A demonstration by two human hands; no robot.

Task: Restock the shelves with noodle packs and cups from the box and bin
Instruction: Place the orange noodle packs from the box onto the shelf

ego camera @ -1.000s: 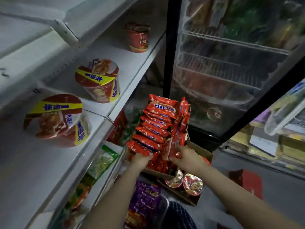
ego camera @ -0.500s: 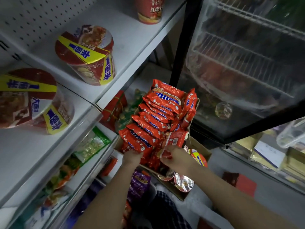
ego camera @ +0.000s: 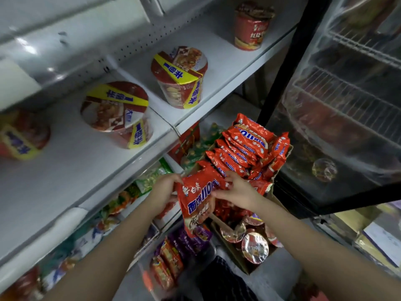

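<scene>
Both the left hand (ego camera: 162, 192) and right hand (ego camera: 238, 192) pinch one crinkly red plastic noodle pack (ego camera: 198, 198) just beside the brown cardboard box (ego camera: 280, 203); the slick wrapper could slip free.

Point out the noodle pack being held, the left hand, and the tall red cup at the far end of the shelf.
noodle pack (ego camera: 199, 196), head view, printed front.
left hand (ego camera: 163, 190), head view, back of hand.
tall red cup (ego camera: 251, 29), head view, side wall.

Single head-worn view, angled forward and down, close over white shelf (ego camera: 91, 170) and box (ego camera: 280, 198).
</scene>
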